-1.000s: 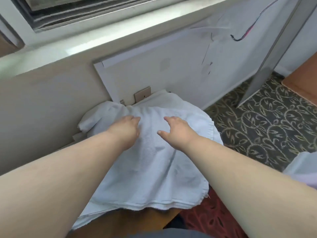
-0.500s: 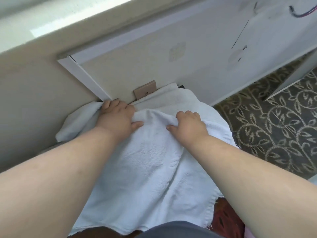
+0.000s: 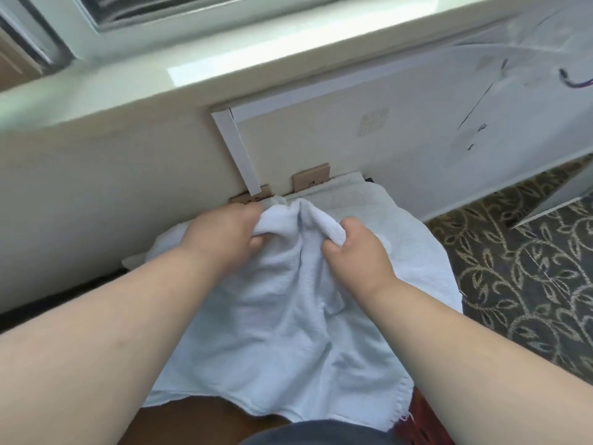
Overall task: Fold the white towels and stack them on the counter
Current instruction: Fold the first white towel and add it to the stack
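Here, both hands grasp the far edge of the top white towel (image 3: 282,332), which lies over a stack of other white towels (image 3: 414,248) on a brown bench (image 3: 199,422) set against a cream wall (image 3: 96,200). The left hand (image 3: 221,239) has its fingers curled over a bunched corner of the towel, with the thumb tucked beneath the cloth; the right hand (image 3: 353,248) pinches a fold of the same edge between thumb and curled fingers. Between the two hands the cloth rises in a soft ridge, lifted clear of the stack below, while the near part of the towel hangs loose toward the person, its hem wavy over the front edge of the bench. The towels beneath spread out to the right of the right hand and back as far as the wall, where they touch a tan wall plate (image 3: 311,181). A white trim strip (image 3: 237,152) leans down the wall just behind the left hand. Above runs a pale window sill (image 3: 224,59). To the right, the floor bears a dark carpet (image 3: 519,277) with a leaf pattern, and a white panel (image 3: 558,197) stands on it near the wall
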